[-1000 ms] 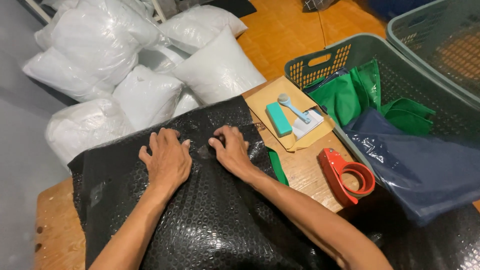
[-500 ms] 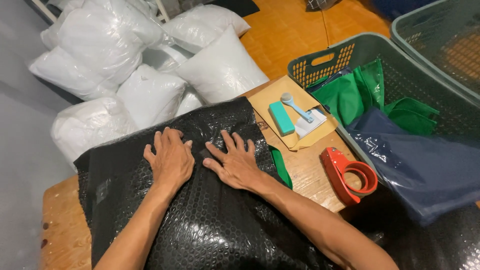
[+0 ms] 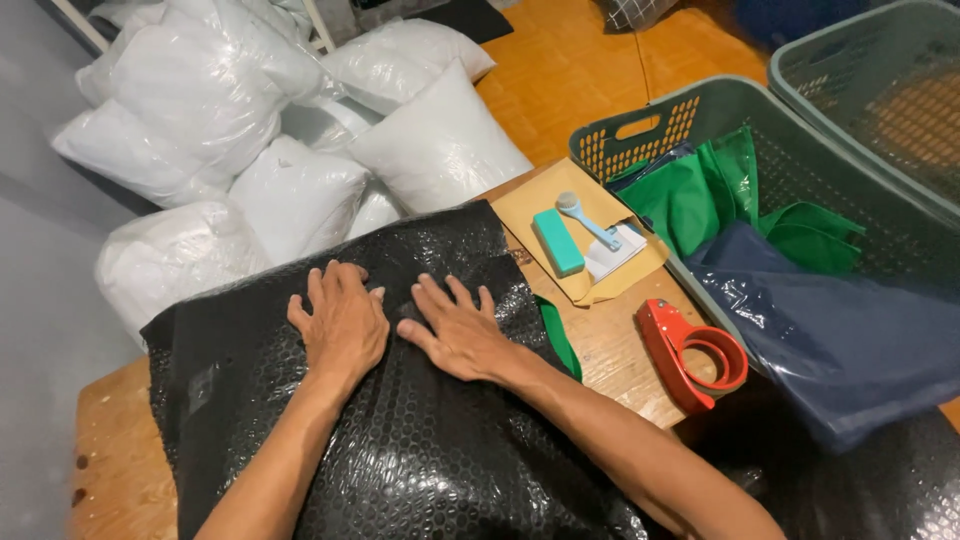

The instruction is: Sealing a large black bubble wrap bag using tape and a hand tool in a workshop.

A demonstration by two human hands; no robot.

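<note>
Both palms are pressed flat, fingers spread: left hand and right hand are laid open on the black bubble-wrap sheet, flattening it against the wooden bench; nothing is gripped.

Glossy black bubble wrap, dimpled, is pressed under the fingers; matt wood of the table is seen beneath.

Both hands flat, fingers spread

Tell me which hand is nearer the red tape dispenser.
Right. The right hand lies flat on the black bubble wrap, closer to the tape dispenser. The left hand rests beside it, farther from the dispenser.
</note>
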